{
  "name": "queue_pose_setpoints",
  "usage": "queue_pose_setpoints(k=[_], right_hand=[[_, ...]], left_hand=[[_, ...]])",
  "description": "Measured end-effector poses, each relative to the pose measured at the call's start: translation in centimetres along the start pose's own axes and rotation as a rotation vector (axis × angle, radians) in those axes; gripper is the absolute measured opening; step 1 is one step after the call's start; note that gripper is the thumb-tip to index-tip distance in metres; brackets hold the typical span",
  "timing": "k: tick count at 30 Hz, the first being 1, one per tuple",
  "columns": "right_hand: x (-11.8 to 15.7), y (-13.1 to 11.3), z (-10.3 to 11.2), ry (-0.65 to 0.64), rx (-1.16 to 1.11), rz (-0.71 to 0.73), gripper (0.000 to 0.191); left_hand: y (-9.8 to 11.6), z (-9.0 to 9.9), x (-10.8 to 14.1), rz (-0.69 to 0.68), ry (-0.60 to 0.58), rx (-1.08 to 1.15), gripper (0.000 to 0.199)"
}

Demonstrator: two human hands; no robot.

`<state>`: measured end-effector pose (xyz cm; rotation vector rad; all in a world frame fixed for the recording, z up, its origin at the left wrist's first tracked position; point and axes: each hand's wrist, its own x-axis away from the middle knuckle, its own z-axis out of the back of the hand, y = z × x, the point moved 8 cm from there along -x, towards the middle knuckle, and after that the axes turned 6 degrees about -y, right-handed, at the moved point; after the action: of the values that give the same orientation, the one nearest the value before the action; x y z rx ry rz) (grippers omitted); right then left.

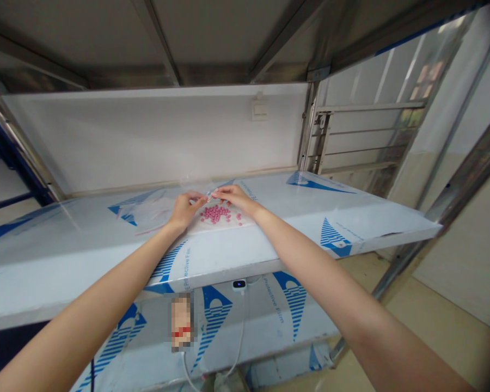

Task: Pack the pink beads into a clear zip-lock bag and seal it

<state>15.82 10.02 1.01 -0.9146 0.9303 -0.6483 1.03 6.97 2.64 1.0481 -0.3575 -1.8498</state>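
Now, left hand (183, 211) and right hand (233, 197) pinch one clear bag (149, 211) near many pink beads (215, 214).

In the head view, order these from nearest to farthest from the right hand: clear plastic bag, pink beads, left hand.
1. Pink beads, just beside the right hand.
2. Left hand, to its left.
3. Clear plastic bag, farther left.
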Motion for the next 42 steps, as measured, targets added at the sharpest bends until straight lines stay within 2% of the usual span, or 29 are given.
queue_pose_setpoints(k=[12, 18, 22, 28, 33, 38, 42], right_hand=[[-0.4, 0.0, 0.1, 0.026, 0.009, -0.002, 0.024], [-0.1, -0.8, 0.1, 0.048, 0.008, 0.03, 0.022], [-0.2, -1.0, -0.2, 0.023, -0.01, 0.024, 0.02], [-0.4, -0.7, -0.4, 0.004, -0.056, 0.037, 0.023], [-0.5, -0.2, 0.3, 0.066, -0.026, 0.037, 0.028], [-0.5, -0.2, 1.1, 0.137, -0.034, 0.044, 0.029], [-0.4, 0.0, 1.8, 0.2, -0.055, 0.05, 0.028]], left_hand=[[0.4, -0.3, 0.1, -0.008, -0.044, -0.077, 0.024], [0.2, 0.1, 0.1, 0.005, 0.016, -0.006, 0.023], [-0.1, 0.0, 0.1, 0.057, -0.008, -0.004, 0.023], [0.1, 0.2, 0.1, 0.046, -0.024, 0.026, 0.026], [-0.5, 0.4, 0.0, 0.052, 0.025, 0.046, 0.031], [-1.3, 0.4, 0.1, 0.151, 0.034, 0.121, 0.024], [-1.1, 0.7, 0.2, 0.167, 0.04, 0.149, 0.021]])
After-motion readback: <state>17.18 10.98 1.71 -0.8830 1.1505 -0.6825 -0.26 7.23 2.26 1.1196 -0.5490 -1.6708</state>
